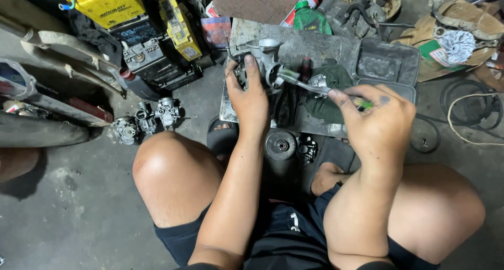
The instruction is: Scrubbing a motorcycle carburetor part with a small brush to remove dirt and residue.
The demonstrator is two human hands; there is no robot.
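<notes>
Grey metal carburetor body (pixel 261 60) sits gripped in your left hand (pixel 251 97) over the board (pixel 315 44); your right hand (pixel 375 123) clenches a green-handled screwdriver (pixel 315 88), tip at its side. Loose parts (pixel 291 145) on the floor suggest it's apart.

Carburetor body (pixel 261 60): grey cast metal, grimy, open round mouth facing up, held upright over a dark metal plate | Screwdriver (pixel 310 86): slim metal shaft, green handle, lying slantwise, tip at the carburetor's right side
</notes>
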